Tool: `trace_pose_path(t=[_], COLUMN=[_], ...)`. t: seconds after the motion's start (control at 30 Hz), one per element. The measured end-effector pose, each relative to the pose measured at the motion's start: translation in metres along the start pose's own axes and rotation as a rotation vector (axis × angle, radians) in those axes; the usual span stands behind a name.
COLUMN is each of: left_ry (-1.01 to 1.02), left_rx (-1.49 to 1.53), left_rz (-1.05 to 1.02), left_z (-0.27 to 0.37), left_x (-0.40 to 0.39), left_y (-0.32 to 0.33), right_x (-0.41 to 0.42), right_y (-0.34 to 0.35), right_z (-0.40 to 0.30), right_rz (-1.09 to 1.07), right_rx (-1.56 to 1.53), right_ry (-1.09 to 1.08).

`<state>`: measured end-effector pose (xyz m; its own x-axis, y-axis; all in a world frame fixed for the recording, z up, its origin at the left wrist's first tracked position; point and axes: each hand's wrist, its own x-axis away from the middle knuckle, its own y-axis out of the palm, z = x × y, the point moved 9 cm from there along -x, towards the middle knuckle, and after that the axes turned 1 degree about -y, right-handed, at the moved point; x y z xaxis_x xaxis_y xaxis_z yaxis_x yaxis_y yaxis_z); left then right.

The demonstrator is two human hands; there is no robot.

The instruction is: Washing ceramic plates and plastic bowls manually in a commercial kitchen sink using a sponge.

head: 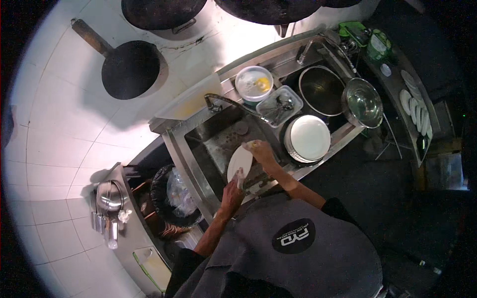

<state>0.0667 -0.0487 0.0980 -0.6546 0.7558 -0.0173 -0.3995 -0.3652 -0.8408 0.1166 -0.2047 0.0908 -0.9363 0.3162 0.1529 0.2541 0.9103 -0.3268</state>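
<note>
Over the left basin of a stainless steel sink [175, 149], my left hand [234, 192] grips the near edge of a white plate [238, 161], which is tilted. My right hand [261, 151] is at the plate's far edge, with something small and yellowish, perhaps a sponge, under its fingers. What the right fingers hold is partly hidden. A flexible faucet hose [238, 105] arches over the basin. Just right of my right hand stands a stack of white plates [310, 137].
Behind the stack are a clear plastic container [279, 106] with utensils, a round tub [253, 82] with suds, a large pot [321, 91] and a metal bowl [362, 102]. A lined bin [179, 195] is left of the sink. More plates [419, 113] stand at the far right.
</note>
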Motion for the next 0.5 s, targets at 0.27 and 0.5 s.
trace_pose_path(t=[0.27,0.5], left_ry=[0.4,0.483], left_rx=[-0.189,-0.081], left_rz=[-0.095,-0.179], left_z=[0.031,0.066], left_x=[0.007,-0.026], left_y=[0.023,0.017], right_x=[0.067,0.101], right_y=[-0.039,-0.092], right_z=[0.061,0.096], right_rz=[-0.055,0.202], right_rx=[-0.698,-0.629], right_ry=[0.374,0.464])
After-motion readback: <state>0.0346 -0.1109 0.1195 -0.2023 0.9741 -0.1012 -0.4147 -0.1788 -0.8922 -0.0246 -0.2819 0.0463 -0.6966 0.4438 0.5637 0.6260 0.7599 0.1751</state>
